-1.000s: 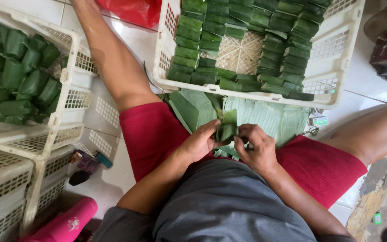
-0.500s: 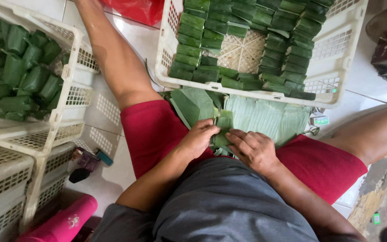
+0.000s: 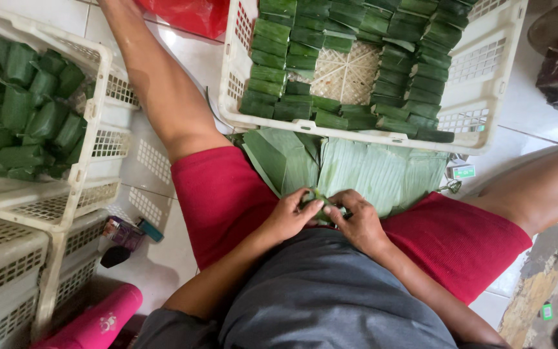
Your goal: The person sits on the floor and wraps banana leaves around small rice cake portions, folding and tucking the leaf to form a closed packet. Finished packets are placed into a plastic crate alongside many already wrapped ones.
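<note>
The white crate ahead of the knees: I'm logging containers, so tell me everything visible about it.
The white crate looks like moulded plastic, with lattice walls and a woven-pattern floor showing bare in the middle. It sits flat on the pale tiled floor between the person's legs. Green leaf-wrapped parcels lie in tidy rows along its sides. Its near rim overlaps the stack of banana leaves. Neither hand touches it.

Grey shirt, red shorts, bare arms & legs, no gloves

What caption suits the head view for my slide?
Both hands fold a green leaf parcel over banana leaves, before a white crate.
</note>
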